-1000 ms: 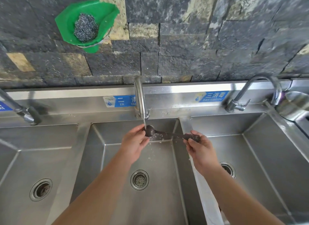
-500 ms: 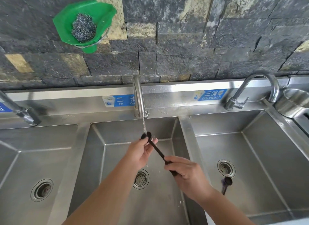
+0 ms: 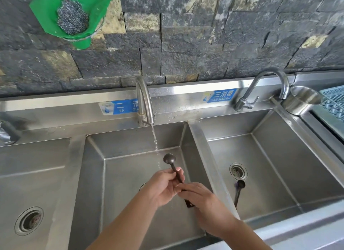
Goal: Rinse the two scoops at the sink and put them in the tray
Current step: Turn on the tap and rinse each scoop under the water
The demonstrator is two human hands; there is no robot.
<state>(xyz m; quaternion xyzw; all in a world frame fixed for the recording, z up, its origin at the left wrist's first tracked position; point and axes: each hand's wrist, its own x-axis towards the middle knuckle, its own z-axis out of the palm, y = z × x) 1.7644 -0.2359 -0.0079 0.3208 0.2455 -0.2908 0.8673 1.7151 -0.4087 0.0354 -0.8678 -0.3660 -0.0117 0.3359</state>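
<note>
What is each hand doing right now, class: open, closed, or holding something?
Left hand: closed on the dark scoop, gripping its handle.
Right hand: closed on the same scoop's handle, nearer its end.

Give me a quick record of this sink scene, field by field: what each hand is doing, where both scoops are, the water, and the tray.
left hand: gripping the handle of the held scoop
right hand: gripping the same handle lower down
held scoop: over the middle basin, bowl just right of the stream
second scoop: lying in the right basin, near its drain
middle tap: running
right tap: no water visible
tray: blue grid, far right edge, no scoop seen in it
</note>
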